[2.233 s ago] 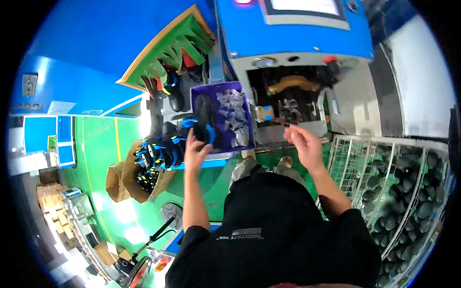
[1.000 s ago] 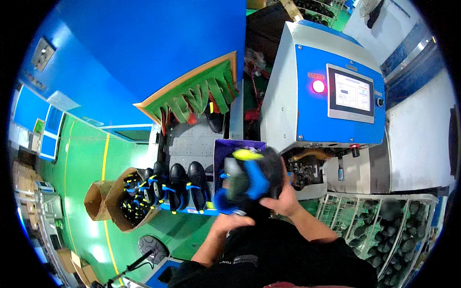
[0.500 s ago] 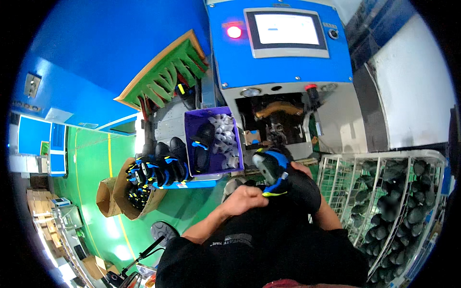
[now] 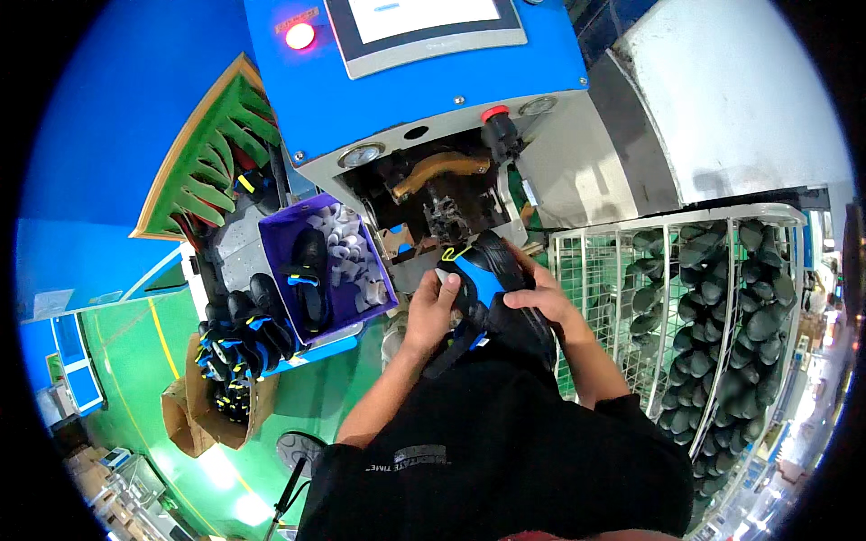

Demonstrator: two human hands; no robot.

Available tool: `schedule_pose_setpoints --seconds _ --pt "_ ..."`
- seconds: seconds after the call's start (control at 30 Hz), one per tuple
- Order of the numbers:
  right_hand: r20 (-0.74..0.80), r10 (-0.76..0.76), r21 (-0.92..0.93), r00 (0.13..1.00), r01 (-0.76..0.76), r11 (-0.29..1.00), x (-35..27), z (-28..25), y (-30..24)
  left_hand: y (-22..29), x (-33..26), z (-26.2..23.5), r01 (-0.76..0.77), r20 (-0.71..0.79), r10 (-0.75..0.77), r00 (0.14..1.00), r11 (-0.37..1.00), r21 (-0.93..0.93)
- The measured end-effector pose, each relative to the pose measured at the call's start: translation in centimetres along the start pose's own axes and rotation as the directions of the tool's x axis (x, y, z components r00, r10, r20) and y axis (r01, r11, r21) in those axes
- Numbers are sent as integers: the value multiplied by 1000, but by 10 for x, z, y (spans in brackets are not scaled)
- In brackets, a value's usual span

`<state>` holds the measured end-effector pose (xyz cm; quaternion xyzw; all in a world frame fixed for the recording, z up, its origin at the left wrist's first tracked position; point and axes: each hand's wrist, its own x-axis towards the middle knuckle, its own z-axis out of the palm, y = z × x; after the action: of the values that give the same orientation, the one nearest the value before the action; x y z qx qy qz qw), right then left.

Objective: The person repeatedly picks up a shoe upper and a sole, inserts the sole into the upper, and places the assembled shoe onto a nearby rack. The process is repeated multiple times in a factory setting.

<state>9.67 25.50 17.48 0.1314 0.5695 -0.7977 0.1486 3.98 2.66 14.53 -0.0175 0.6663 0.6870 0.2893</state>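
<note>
While both hands hold one black and blue shoe right in front of the big blue machine, the step in hand looks like getting the shoe ready to go on the machine's metal part. L hand has its grip pinching the blue side of the shoe, thumb on top, fingers curled under. R hand has its grip wrapped round the black back part, fingers lying flat on it. So both are pressed onto the shoe, not spread. Shoe sits up off any desk, just below the dark opening w/ the brass-colour arm and the small metal post, near but not touching as far as I can tell. Next move, I think, calls for turning the shoe so its open side faces the post, then sliding it on straight, w/ both hands kept steady so it doesn't slip or go on crooked. Fingers should stay away from the moving bits. To the left is a purple bin w/ another shoe and white bits inside, and a row of more black and blue shoes beside it. To the right stands a white wire rack full of dark shoe shapes.
</note>
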Motion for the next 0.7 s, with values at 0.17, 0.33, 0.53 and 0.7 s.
schedule_pose_setpoints --seconds 0.17,0.33,0.53,0.7 --pt "-183 -168 -365 969 92 926 38 20 -28 -14 -7 -74 -40 -132 108 985 899 435" --pt "-326 -232 -615 917 -19 789 89 27 -41 -57 -14 -136 204 -175 -143 974 886 416" --pt "-302 -184 -951 936 -310 -17 139 64 -21 -44 -9 -134 290 -173 -236 956 846 448" --pt "-342 -238 -939 909 -327 104 154 64 -19 -79 15 -136 210 -195 -209 958 978 -19"
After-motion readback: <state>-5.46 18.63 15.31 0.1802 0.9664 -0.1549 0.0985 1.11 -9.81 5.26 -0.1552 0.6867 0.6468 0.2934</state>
